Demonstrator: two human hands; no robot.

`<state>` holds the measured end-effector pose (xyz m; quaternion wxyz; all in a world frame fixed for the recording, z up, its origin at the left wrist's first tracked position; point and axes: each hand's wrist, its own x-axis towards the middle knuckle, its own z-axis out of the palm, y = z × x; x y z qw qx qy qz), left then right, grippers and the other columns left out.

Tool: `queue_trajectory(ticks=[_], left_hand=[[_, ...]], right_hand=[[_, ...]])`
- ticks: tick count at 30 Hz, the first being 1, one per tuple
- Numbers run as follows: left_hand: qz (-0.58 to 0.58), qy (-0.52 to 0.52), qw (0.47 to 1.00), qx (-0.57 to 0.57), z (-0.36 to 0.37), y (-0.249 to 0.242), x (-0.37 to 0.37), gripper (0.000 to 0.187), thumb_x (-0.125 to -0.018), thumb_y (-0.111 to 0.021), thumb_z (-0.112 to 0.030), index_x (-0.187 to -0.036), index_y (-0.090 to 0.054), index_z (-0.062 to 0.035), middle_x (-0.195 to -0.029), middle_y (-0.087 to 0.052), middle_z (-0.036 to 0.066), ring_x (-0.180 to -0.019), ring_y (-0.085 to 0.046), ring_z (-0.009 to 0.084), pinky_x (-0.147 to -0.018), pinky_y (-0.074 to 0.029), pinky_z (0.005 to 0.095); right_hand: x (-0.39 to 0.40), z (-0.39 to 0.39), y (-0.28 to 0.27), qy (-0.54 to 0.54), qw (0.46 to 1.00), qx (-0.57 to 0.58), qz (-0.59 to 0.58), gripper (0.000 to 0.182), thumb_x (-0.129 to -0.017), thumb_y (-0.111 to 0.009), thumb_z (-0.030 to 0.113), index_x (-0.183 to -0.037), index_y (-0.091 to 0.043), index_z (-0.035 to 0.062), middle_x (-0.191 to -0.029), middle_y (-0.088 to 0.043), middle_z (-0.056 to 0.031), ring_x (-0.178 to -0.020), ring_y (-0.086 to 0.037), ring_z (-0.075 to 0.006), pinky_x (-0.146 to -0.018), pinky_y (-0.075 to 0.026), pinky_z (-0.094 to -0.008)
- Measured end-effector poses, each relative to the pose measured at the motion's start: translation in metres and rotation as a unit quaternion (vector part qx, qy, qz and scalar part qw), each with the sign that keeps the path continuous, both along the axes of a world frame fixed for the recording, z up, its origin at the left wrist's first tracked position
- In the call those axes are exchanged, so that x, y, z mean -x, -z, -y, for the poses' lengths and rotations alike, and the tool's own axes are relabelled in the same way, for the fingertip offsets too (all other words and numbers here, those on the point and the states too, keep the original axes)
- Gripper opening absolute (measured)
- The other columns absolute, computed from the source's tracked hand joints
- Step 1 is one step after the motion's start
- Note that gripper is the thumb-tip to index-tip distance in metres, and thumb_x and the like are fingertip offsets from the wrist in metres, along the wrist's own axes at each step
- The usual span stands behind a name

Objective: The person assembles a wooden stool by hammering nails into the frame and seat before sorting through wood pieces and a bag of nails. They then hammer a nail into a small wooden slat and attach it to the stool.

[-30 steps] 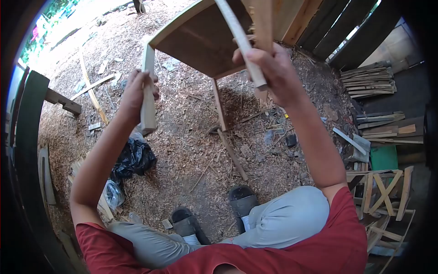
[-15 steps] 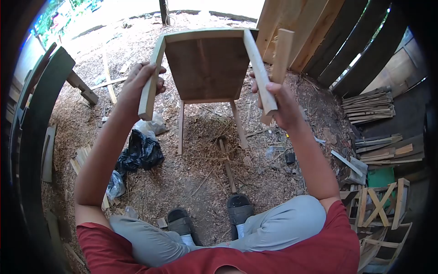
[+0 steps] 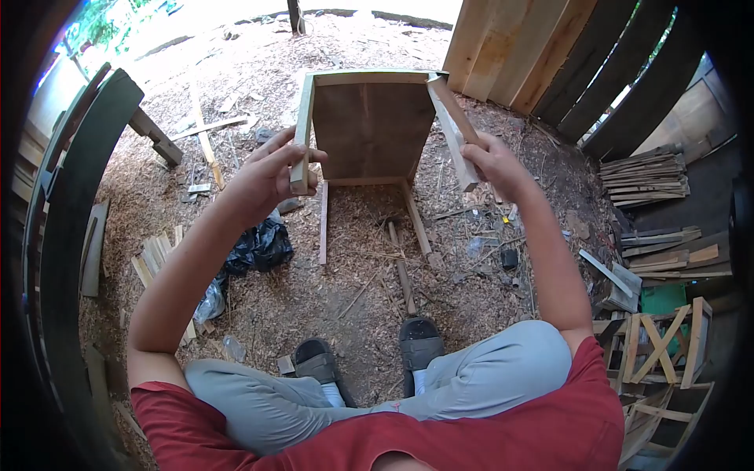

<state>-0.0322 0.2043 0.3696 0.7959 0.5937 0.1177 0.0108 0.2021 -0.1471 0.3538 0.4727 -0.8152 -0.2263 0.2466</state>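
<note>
A small four-legged wooden piece, like a stool or low table (image 3: 369, 129), stands tipped on its side in front of me, its brown panel facing me. Two of its legs point toward me; the other two rest near the ground. My left hand (image 3: 271, 173) is wrapped round the end of the left leg (image 3: 305, 125). On the other side, my right hand (image 3: 496, 161) grips the right leg (image 3: 455, 153) together with a wooden strip (image 3: 455, 110) lying along it. The fingers of my right hand are partly hidden behind the wood.
A hammer (image 3: 402, 271) lies on the shavings-covered ground before my sandals. Black plastic bags (image 3: 263, 243) and wood offcuts (image 3: 153, 255) lie at left. Stacked slats (image 3: 644, 177) and a crossed wooden frame (image 3: 658, 349) are at right. A dark green board (image 3: 82, 180) stands at far left.
The wooden strip, earlier sticking up apart from the right leg, now lies along it. My right hand has turned with it. My left hand has shifted its hold, and the view has moved slightly.
</note>
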Motion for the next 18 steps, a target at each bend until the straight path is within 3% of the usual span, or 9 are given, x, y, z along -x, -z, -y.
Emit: queue_trajectory(ticks=[1, 2, 3, 6, 7, 9, 11, 14, 18], left_hand=[[-0.001, -0.001, 1.0, 0.001, 0.002, 0.0, 0.002, 0.073, -0.111, -0.056, -0.02, -0.172, -0.019, -0.0032, -0.13, -0.069, 0.017, -0.092, -0.072, 0.0192, -0.083, -0.066, 0.0357], [0.0, 0.004, 1.0, 0.004, 0.004, 0.0, 0.003, 0.074, -0.111, -0.055, -0.019, -0.172, -0.015, -0.0032, -0.131, -0.069, 0.018, -0.092, -0.073, 0.02, -0.083, -0.066, 0.0359], [-0.001, 0.01, 1.0, 0.008, 0.006, -0.001, 0.005, 0.075, -0.111, -0.054, -0.018, -0.172, -0.012, -0.0032, -0.131, -0.069, 0.018, -0.092, -0.074, 0.0207, -0.083, -0.067, 0.0362], [-0.011, 0.031, 0.999, 0.033, 0.007, -0.002, 0.008, 0.071, -0.114, -0.047, -0.022, -0.173, -0.011, -0.0069, -0.13, -0.069, 0.019, -0.093, -0.076, 0.0232, -0.085, -0.068, 0.0396], [-0.01, 0.038, 0.998, 0.05, 0.006, 0.0, 0.009, 0.069, -0.115, -0.045, -0.024, -0.173, -0.011, -0.0085, -0.13, -0.069, 0.02, -0.093, -0.077, 0.0238, -0.086, -0.068, 0.0405], [-0.009, 0.048, 0.997, 0.061, 0.001, 0.005, 0.009, 0.067, -0.116, -0.043, -0.027, -0.173, -0.012, -0.0114, -0.13, -0.069, 0.02, -0.094, -0.077, 0.0241, -0.088, -0.068, 0.0416], [-0.015, 0.045, 0.997, 0.056, -0.001, 0.009, 0.013, 0.065, -0.116, -0.043, -0.027, -0.173, -0.015, -0.0112, -0.131, -0.069, 0.018, -0.097, -0.077, 0.0245, -0.092, -0.068, 0.0426], [-0.014, 0.028, 0.998, 0.058, 0.01, 0.0, 0.022, 0.062, -0.116, -0.043, -0.027, -0.171, -0.022, -0.0069, -0.132, -0.068, 0.015, -0.106, -0.076, 0.0219, -0.096, -0.066, 0.043], [-0.01, 0.03, 0.998, 0.052, 0.008, -0.001, 0.032, 0.061, -0.117, -0.047, -0.031, -0.167, -0.032, 0.0009, -0.127, -0.067, 0.012, -0.107, -0.073, 0.0169, -0.099, -0.065, 0.0404]], right_hand=[[0.006, 0.0, -0.01, -0.001, 1.0, 0.001, -0.001, 0.042, -0.102, -0.068, 0.031, -0.133, -0.067, 0.0025, -0.105, -0.072, -0.0072, -0.083, -0.066, -0.014, -0.074, -0.055, -0.0302], [0.014, 0.001, -0.022, 0.006, 0.975, 0.043, 0.217, 0.041, -0.103, -0.069, 0.033, -0.133, -0.068, 0.0054, -0.109, -0.072, -0.0081, -0.085, -0.066, -0.0158, -0.077, -0.055, -0.0312], [0.022, 0.001, -0.033, 0.013, 0.902, 0.082, 0.424, 0.039, -0.104, -0.07, 0.035, -0.133, -0.069, 0.0083, -0.113, -0.071, -0.009, -0.086, -0.067, -0.0176, -0.08, -0.056, -0.0322], [0.045, -0.011, -0.06, -0.053, 0.918, -0.041, 0.39, 0.034, -0.108, -0.069, 0.031, -0.134, -0.071, 0.0091, -0.115, -0.07, -0.0111, -0.094, -0.07, -0.0213, -0.083, -0.057, -0.0343], [0.057, -0.018, -0.064, -0.055, 0.92, -0.04, 0.386, 0.034, -0.108, -0.069, 0.031, -0.134, -0.071, 0.0091, -0.115, -0.07, -0.0111, -0.094, -0.07, -0.0213, -0.083, -0.057, -0.0343], [0.08, -0.034, -0.065, -0.188, 0.913, 0.006, 0.362, 0.029, -0.111, -0.063, 0.023, -0.134, -0.072, 0.0075, -0.112, -0.069, -0.0124, -0.103, -0.073, -0.0227, -0.084, -0.058, -0.0345], [0.082, -0.047, -0.047, -0.203, 0.887, -0.009, 0.415, 0.028, -0.109, -0.065, 0.016, -0.135, -0.072, 0.0096, -0.109, -0.069, -0.0095, -0.103, -0.075, -0.0218, -0.082, -0.061, -0.0344], [0.084, -0.057, -0.034, -0.241, 0.872, -0.054, 0.422, 0.034, -0.102, -0.073, 0.011, -0.136, -0.073, 0.0128, -0.108, -0.07, -0.0049, -0.09, -0.078, -0.0203, -0.078, -0.064, -0.0384], [0.086, -0.059, -0.032, -0.242, 0.876, -0.068, 0.413, 0.036, -0.102, -0.074, 0.016, -0.138, -0.075, 0.0163, -0.104, -0.069, -0.0052, -0.087, -0.075, -0.0202, -0.077, -0.063, -0.038]])
